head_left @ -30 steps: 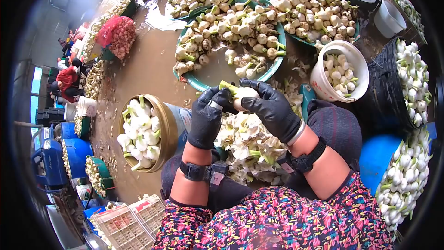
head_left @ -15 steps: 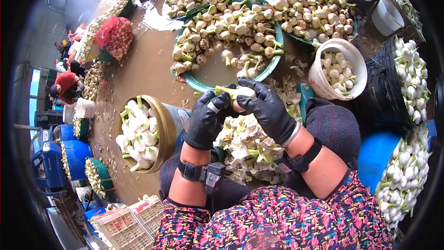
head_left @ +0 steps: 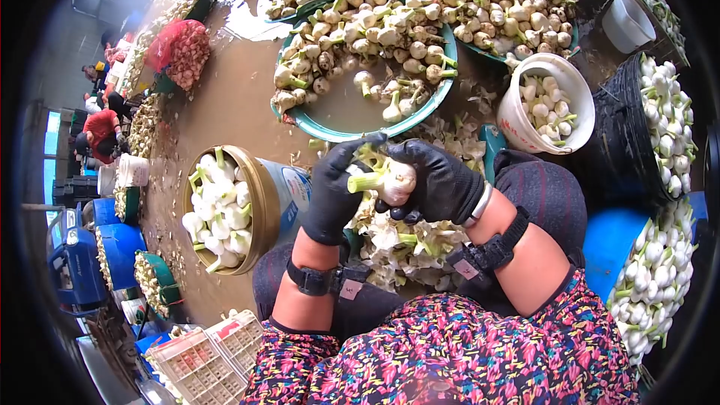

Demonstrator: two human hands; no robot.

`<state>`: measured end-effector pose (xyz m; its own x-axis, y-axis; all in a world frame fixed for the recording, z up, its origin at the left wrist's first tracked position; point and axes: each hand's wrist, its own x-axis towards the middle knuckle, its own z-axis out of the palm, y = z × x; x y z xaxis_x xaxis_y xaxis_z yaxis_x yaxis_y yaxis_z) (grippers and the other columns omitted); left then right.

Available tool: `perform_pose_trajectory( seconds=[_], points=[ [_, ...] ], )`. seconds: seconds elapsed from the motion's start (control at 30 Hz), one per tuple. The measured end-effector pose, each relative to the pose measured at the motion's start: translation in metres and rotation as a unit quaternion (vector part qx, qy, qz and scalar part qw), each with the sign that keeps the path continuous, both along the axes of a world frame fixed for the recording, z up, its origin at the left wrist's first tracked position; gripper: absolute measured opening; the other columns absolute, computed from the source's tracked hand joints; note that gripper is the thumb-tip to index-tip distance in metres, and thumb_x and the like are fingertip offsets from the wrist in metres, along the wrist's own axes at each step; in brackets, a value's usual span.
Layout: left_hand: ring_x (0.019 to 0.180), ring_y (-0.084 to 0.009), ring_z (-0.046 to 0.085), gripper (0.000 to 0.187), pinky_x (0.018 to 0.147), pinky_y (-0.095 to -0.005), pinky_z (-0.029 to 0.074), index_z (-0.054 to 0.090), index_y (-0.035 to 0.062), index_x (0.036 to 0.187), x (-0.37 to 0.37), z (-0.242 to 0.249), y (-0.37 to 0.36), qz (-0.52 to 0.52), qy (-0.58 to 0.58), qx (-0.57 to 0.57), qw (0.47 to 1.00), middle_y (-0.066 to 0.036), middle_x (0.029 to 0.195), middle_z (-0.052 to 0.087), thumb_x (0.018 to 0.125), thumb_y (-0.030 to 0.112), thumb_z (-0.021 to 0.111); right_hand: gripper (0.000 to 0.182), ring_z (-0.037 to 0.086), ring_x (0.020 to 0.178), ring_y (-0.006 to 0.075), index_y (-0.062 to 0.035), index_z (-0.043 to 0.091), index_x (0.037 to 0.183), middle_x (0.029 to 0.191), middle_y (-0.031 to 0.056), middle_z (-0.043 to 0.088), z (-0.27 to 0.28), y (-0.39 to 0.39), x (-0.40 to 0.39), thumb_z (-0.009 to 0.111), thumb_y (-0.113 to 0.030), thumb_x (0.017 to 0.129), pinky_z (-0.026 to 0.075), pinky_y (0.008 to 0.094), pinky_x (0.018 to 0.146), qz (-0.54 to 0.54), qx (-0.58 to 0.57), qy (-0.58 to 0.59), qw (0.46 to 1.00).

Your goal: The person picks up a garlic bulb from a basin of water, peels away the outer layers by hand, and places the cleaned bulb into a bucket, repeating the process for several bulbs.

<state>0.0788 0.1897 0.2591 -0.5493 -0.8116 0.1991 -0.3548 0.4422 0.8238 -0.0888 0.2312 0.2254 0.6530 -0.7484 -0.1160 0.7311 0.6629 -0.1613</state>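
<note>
A garlic bulb with a short green stem stub pointing left is between my black-gloved hands, over my lap. My right hand is closed around the bulb's right side. My left hand curls in from the other side, its fingertips at a loose flap of garlic skin above the stem. Part of its grip is hidden. Below the hands lies a heap of peeled garlic skins between my knees. Just beyond them stands a green-rimmed basin of unpeeled bulbs around its sides.
At left, a tilted bucket holds white peeled bulbs. To the right are a white bucket of bulbs, a black tub and a blue tub. A red net sack and a person in red are farther left.
The bulb has turned, so its rounded side now shows more and its stem points left. A flap of skin now stands off near my left fingertips. My right hand has shifted slightly.
</note>
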Motion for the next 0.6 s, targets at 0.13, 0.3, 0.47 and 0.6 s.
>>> perform_pose_trajectory(
  seconds=[0.13, 0.3, 0.47, 0.6],
  points=[
    [0.098, -0.0201, 0.057, 0.046, 0.084, -0.0277, 0.048, 0.045, -0.005, 0.124, 0.01, 0.012, -0.007, 0.037, 0.325, 0.447, 0.833, -0.013, 0.111, 0.056, 0.079, -0.003, 0.055, 0.036, 0.058, 0.07, 0.0206, -0.0025, 0.055, 0.101, 0.082, 0.0102, 0.06, 0.008, -0.003, -0.008, 0.052, -0.035, 0.086, 0.047, 0.0326, 0.06, -0.074, 0.01, 0.122, 0.99],
    [0.085, -0.0148, 0.059, 0.031, 0.076, -0.0266, 0.048, 0.056, -0.0033, 0.108, 0.005, 0.016, 0.006, 0.042, 0.219, 0.347, 0.911, -0.01, 0.098, 0.061, 0.078, 0.001, 0.059, 0.032, 0.062, 0.073, 0.0209, -0.0016, 0.053, 0.103, 0.085, 0.0109, 0.061, 0.003, -0.006, -0.006, 0.056, -0.028, 0.085, 0.054, 0.0323, 0.063, -0.102, -0.026, 0.125, 0.986],
    [0.075, -0.0108, 0.058, 0.02, 0.068, -0.0249, 0.047, 0.062, -0.0019, 0.095, 0.001, 0.014, 0.006, 0.078, 0.121, 0.236, 0.961, -0.004, 0.08, 0.062, 0.077, 0.005, 0.063, 0.019, 0.06, 0.069, 0.0166, 0.0015, 0.057, 0.091, 0.081, 0.0096, 0.06, -0.003, -0.01, 0.003, 0.057, -0.016, 0.085, 0.05, 0.0267, 0.065, -0.229, -0.225, 0.43, 0.844],
    [0.069, -0.0123, 0.058, 0.016, 0.063, -0.0252, 0.046, 0.062, -0.0009, 0.09, 0.016, 0.007, -0.012, 0.1, 0.204, 0.291, 0.929, -0.004, 0.075, 0.061, 0.083, 0.01, 0.054, 0.018, 0.055, 0.07, 0.0326, 0.0008, 0.059, 0.089, 0.074, 0.017, 0.057, 0.026, -0.005, 0.005, 0.056, -0.014, 0.079, 0.045, 0.0407, 0.064, -0.363, -0.387, 0.694, 0.486]
  ],
)
